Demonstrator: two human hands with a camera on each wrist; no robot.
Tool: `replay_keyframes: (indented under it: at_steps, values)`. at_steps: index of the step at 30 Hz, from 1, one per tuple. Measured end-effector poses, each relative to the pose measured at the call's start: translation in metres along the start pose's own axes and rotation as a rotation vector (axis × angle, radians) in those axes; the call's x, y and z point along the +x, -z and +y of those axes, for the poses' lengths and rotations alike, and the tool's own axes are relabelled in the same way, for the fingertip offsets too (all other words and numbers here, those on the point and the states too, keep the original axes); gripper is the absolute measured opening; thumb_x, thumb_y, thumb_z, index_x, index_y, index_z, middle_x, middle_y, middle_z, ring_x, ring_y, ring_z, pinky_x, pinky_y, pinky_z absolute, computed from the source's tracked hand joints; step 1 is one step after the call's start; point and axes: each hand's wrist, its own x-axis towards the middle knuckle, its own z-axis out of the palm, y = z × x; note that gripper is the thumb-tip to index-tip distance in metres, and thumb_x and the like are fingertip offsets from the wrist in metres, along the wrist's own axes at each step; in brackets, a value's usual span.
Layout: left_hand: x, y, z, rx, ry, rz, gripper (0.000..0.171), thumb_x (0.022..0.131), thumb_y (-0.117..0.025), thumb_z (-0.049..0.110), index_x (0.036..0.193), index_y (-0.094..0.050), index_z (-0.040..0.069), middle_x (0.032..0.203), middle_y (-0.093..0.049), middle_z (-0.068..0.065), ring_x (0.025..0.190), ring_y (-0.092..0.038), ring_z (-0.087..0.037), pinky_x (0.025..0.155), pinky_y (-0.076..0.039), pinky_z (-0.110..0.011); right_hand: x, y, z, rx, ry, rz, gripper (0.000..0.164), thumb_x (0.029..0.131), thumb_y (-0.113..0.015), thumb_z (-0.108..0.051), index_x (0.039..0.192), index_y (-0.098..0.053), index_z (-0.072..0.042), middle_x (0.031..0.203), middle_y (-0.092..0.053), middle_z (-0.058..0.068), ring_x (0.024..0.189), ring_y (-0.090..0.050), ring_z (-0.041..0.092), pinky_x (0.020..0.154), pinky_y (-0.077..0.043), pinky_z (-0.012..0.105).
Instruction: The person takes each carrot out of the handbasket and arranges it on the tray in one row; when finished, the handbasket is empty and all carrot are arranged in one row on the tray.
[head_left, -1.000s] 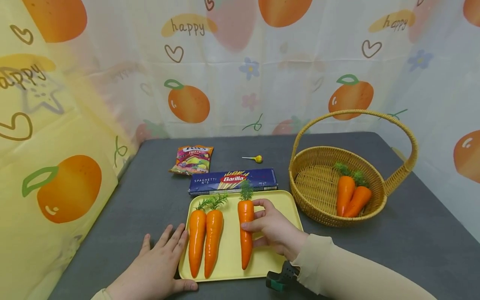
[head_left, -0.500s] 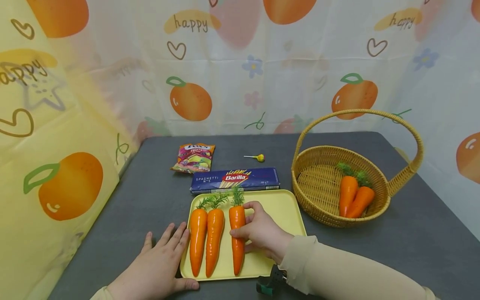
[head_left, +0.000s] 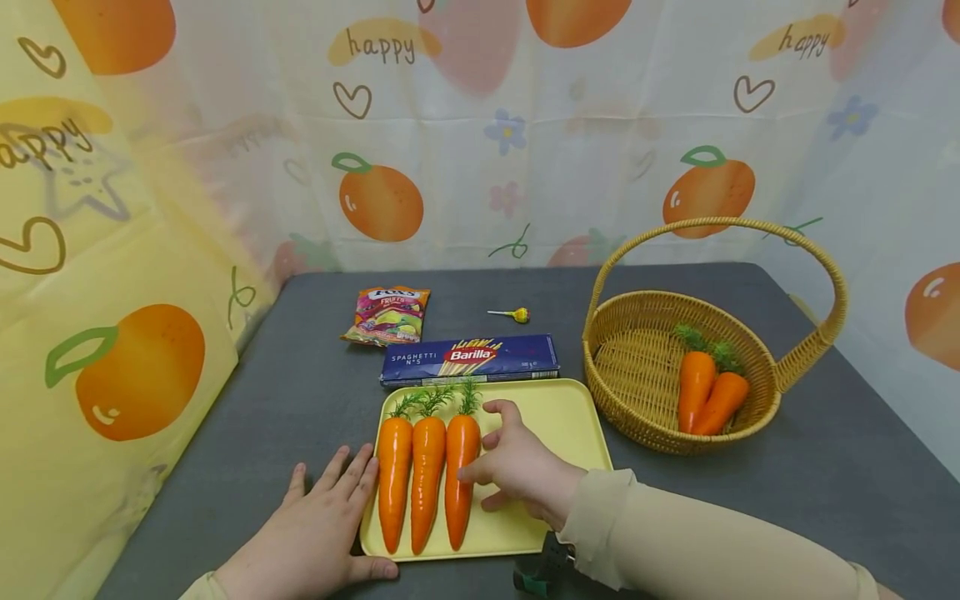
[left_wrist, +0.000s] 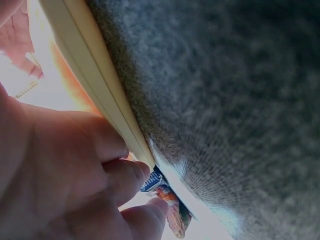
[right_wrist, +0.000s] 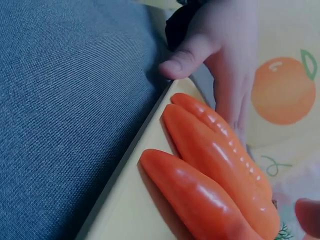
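Note:
Three orange carrots lie side by side on the left half of a pale yellow tray [head_left: 543,417]: a left carrot [head_left: 394,483], a middle carrot [head_left: 427,483] and a right carrot [head_left: 461,442]. Their green tops point to the far edge. My right hand [head_left: 525,467] is beside the right carrot, its fingers spread and the thumb tip overlapping the carrot's side. My left hand [head_left: 311,533] rests with straight fingers along the tray's left edge, its thumb at the near left corner. In the left wrist view, its fingertips [left_wrist: 135,175] lie against the tray's side wall [left_wrist: 95,70].
A wicker basket [head_left: 626,375] with a tall handle holds two carrots [head_left: 708,396] at the right. Behind the tray lies a blue spaghetti box [head_left: 470,358]. Farther back are a candy bag [head_left: 387,317] and a lollipop [head_left: 519,315]. A printed curtain [head_left: 465,200] hangs behind the table.
The right carrot has moved left across the tray, next to the middle one. My right hand moved with it, then loosened its fingers off it. The left hand stays in place.

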Motion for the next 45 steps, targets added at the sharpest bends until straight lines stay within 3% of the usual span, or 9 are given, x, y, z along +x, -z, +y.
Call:
replay_keyframes:
  at_steps: [5,8,14,19,26,37,41,45]
  values:
    - [0.000,0.001,0.001,0.000,0.001,-0.001,0.140,0.076,-0.065,0.098,0.175,-0.029,0.005,0.184,-0.021,-0.017,0.168,-0.022,-0.051,0.115,-0.009,-0.095,-0.005,0.005,-0.003,0.024,-0.018,-0.029,0.092,0.096,-0.081,-0.012,0.168,-0.025,-0.018,0.145,-0.047,0.025,0.101,-0.067,0.037,0.067,-0.065,0.045]
    - [0.000,0.001,0.000,0.002,0.002,0.000,0.141,0.076,-0.065,0.098,0.175,-0.029,0.005,0.184,-0.022,-0.016,0.168,-0.022,-0.051,0.115,-0.008,-0.095,-0.009,0.010,-0.008,0.042,-0.027,-0.038,0.087,0.100,-0.077,-0.022,0.169,-0.024,-0.020,0.150,-0.052,0.025,0.103,-0.070,0.037,0.064,-0.065,0.042]
    - [0.001,0.000,-0.001,0.003,0.001,0.003,0.140,0.076,-0.065,0.098,0.175,-0.030,0.005,0.184,-0.022,-0.016,0.168,-0.022,-0.051,0.115,-0.009,-0.095,-0.018,0.027,-0.023,0.084,0.015,-0.083,0.075,0.107,-0.067,-0.032,0.170,-0.028,-0.019,0.159,-0.049,0.027,0.112,-0.072,0.041,0.075,-0.068,0.049]
    - [0.000,-0.001,0.000,0.000,-0.003,0.009,0.140,0.076,-0.065,0.098,0.175,-0.030,0.005,0.184,-0.021,-0.017,0.168,-0.021,-0.051,0.114,-0.009,-0.095,-0.025,0.048,-0.034,0.128,0.096,-0.196,0.067,0.113,-0.054,-0.042,0.169,-0.033,-0.012,0.163,-0.042,0.029,0.114,-0.073,0.036,0.086,-0.068,0.051]
    - [0.000,0.000,0.001,0.000,0.002,0.012,0.141,0.075,-0.065,0.099,0.175,-0.030,0.006,0.184,-0.021,-0.017,0.168,-0.022,-0.051,0.115,-0.009,-0.095,-0.035,0.085,-0.046,0.180,0.243,-0.395,0.074,0.117,-0.038,-0.058,0.174,-0.025,-0.013,0.171,-0.036,0.027,0.129,-0.070,0.034,0.105,-0.062,0.054]
    - [0.000,-0.002,-0.001,-0.009,0.012,0.006,0.143,0.074,-0.065,0.100,0.176,-0.028,0.007,0.185,-0.020,-0.016,0.168,-0.021,-0.051,0.115,-0.009,-0.095,-0.045,0.146,-0.054,0.275,0.355,-0.404,0.082,0.115,-0.031,-0.066,0.177,-0.011,-0.015,0.175,-0.023,0.024,0.137,-0.067,0.031,0.106,-0.062,0.046]
    - [0.001,-0.002,-0.002,-0.011,0.012,0.004,0.143,0.073,-0.064,0.100,0.176,-0.029,0.007,0.185,-0.020,-0.016,0.168,-0.021,-0.050,0.115,-0.008,-0.095,-0.046,0.184,-0.051,0.325,0.366,-0.423,0.088,0.114,-0.025,-0.068,0.178,0.004,-0.016,0.180,-0.005,0.029,0.138,-0.068,0.030,0.110,-0.060,0.047]
    - [0.001,-0.002,-0.002,-0.008,0.009,0.004,0.143,0.074,-0.063,0.101,0.176,-0.029,0.007,0.185,-0.020,-0.016,0.168,-0.021,-0.050,0.115,-0.009,-0.095,-0.046,0.227,-0.045,0.409,0.273,-0.437,0.094,0.110,-0.022,-0.075,0.176,0.022,-0.025,0.182,0.021,0.023,0.137,-0.069,0.031,0.113,-0.058,0.051]
